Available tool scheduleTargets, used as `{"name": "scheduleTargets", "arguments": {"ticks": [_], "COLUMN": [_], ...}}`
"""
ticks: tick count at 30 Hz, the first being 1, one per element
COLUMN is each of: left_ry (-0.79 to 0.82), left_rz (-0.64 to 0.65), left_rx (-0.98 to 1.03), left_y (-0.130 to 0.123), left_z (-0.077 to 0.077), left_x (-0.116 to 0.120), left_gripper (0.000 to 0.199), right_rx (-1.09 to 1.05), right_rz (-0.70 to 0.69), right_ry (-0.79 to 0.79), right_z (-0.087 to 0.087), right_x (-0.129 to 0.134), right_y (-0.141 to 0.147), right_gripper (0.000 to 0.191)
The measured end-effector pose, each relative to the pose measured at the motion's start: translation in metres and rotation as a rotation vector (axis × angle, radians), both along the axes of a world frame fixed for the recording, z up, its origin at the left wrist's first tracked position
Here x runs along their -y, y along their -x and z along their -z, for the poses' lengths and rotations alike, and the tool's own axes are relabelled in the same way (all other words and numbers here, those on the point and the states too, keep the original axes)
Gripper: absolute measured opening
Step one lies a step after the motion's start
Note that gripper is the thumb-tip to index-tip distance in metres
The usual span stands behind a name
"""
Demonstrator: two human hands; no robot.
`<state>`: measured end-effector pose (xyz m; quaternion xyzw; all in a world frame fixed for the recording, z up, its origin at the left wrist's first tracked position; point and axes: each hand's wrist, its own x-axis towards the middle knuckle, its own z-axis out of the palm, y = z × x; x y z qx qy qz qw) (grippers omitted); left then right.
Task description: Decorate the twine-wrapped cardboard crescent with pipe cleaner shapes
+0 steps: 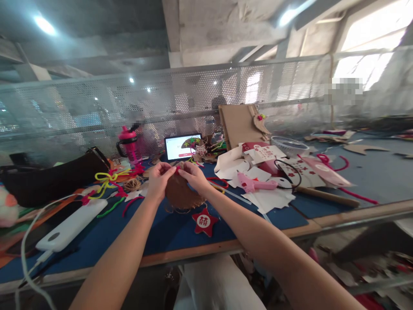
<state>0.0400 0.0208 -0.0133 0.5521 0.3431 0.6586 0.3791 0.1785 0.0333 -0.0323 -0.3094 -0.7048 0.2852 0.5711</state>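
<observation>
My left hand (158, 181) and my right hand (192, 176) meet above a round brown fringed piece (181, 193), likely felt, pinching its top edge from either side. A small red bit shows between my fingers, partly hidden. Below my right wrist lies a red felt star (204, 221) with a white round badge. Twisted yellow pipe cleaners (109, 181) and a coil of jute twine (132, 185) lie left of my left hand. A pink hot glue gun (254, 183) rests on white paper scraps to the right.
A blue-topped workbench (167, 232) with a wooden edge holds a lit tablet (182, 147), a pink bottle (129, 144), a white power bank (71, 224) with its cable, a black bag (48, 178) and a cardboard sheet (238, 125). A perforated metal barrier (97, 103) stands behind, with people beyond it.
</observation>
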Motion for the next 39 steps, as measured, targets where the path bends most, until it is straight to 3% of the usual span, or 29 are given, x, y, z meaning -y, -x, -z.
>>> {"name": "scheduleTargets", "arguments": {"ticks": [5, 11, 23, 32, 39], "left_ry": [0.08, 0.09, 0.018, 0.072, 0.042], "left_rz": [0.131, 0.096, 0.02, 0.069, 0.04], "left_rx": [-0.003, 0.008, 0.055, 0.017, 0.028], "left_y": [-0.002, -0.001, -0.01, -0.007, -0.011], "left_z": [0.001, 0.002, 0.002, 0.002, 0.003], "left_x": [0.001, 0.0, 0.004, 0.003, 0.005], "left_gripper": [0.035, 0.035, 0.035, 0.039, 0.034], "right_rx": [-0.01, 0.033, 0.15, 0.096, 0.031], "right_rz": [-0.007, 0.016, 0.216, 0.08, 0.081], "right_ry": [0.013, 0.024, -0.051, 0.015, 0.05], "right_z": [0.002, 0.001, -0.001, 0.0, 0.002], "right_x": [0.0, 0.0, 0.005, 0.002, 0.001], "right_y": [-0.005, -0.004, 0.001, -0.004, -0.001], "right_gripper": [0.024, 0.03, 0.026, 0.027, 0.025]}}
